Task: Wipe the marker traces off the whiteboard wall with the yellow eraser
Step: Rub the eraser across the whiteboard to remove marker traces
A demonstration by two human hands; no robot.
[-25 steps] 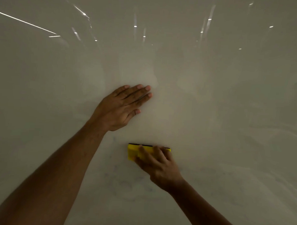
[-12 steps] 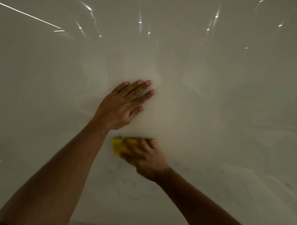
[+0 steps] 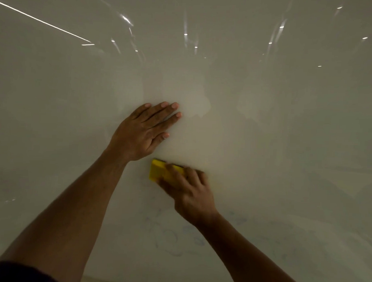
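Both hands on glossy whiteboard wall: left hand flat, right hand apparently gripping blocky yellow eraser.

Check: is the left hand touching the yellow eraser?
Apart. The head view shows a strip of bare whiteboard wall between the left hand, flat on the wall, and the yellow eraser gripped by the right hand just below it.

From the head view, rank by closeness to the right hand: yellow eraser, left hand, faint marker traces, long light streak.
1. Yellow eraser: gripped under the right hand.
2. Left hand: just above-left, flat on the wall.
3. Marker traces: below.
4. Light streak: far upper left.
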